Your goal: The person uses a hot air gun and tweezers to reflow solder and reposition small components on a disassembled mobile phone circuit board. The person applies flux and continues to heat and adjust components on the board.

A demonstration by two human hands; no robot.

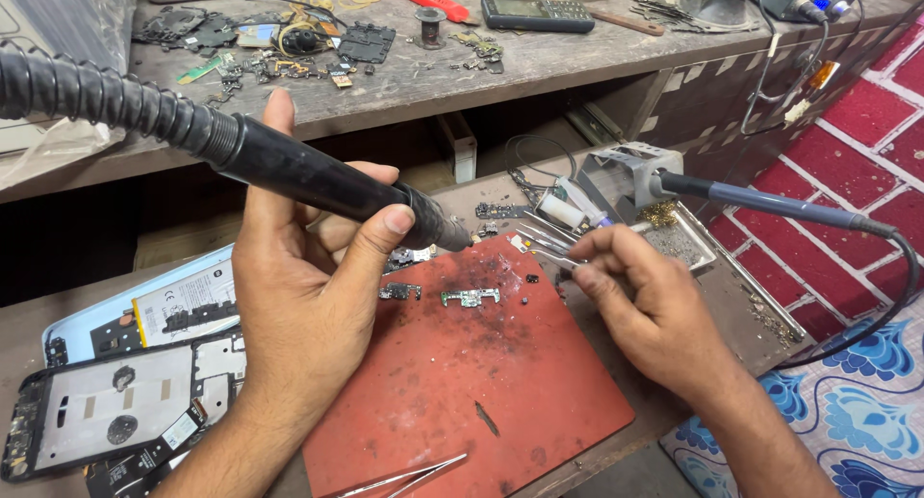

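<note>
- Over the red mat [500, 383], the left hand [308, 296] holds a black hot-air handle [318, 182], its fingers [380, 233] wrapped round the barrel with the thumb pressed on the near side and the index finger pointing up behind it.
- The handle's ribbed black hose [87, 94] runs off to the upper left, and its nozzle end points down to the right, just above the mat's far edge.
- The right hand [645, 301] pinches a pair of thin metal tweezers [549, 248] between thumb and fingertips, its fingers pressed together on the shafts; the tips point left, toward the nozzle.
- A small green circuit board [470, 297] lies flat on the mat, between the two hands, below the nozzle and to the lower left of the tweezer tips, touched by neither hand.
- A smaller dark board piece [399, 291] lies just left of it, near the left thumb.
- A second pair of tweezers [404, 477] rests at the mat's near edge.
- An opened phone [115, 411] with its back removed lies on the counter [693, 296] left of the mat.
- A soldering iron [770, 206] sits in its stand [626, 171] behind the right hand.
- On the shelf [539, 60] beyond, a keypad phone [537, 15] lies among scattered parts.
</note>
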